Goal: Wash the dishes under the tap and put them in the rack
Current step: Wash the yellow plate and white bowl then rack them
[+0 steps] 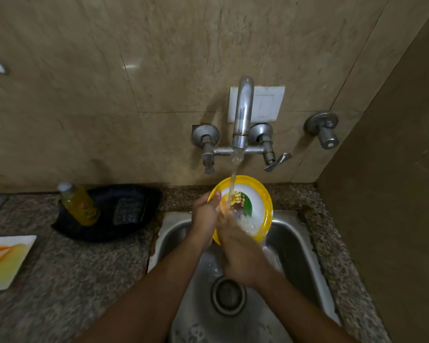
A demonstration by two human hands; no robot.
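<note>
A round plate [258,194] with a yellow rim and a white middle bearing a green and brown picture is held tilted over the steel sink [295,243]. Water runs from the chrome tap [243,115] onto the plate's face. My left hand [204,216] grips the plate's left rim, thumb over the edge. My right hand [238,248] lies on the lower part of the plate's face under the stream, its fingers blurred. No rack is in view.
A dark tray [131,229] on the granite counter holds a yellow soap bottle [79,206] and a scrub pad [129,209]. A square white and orange plate [5,261] lies at the left edge. A second valve [325,129] sticks out of the wall at right. The drain [228,295] sits mid-sink.
</note>
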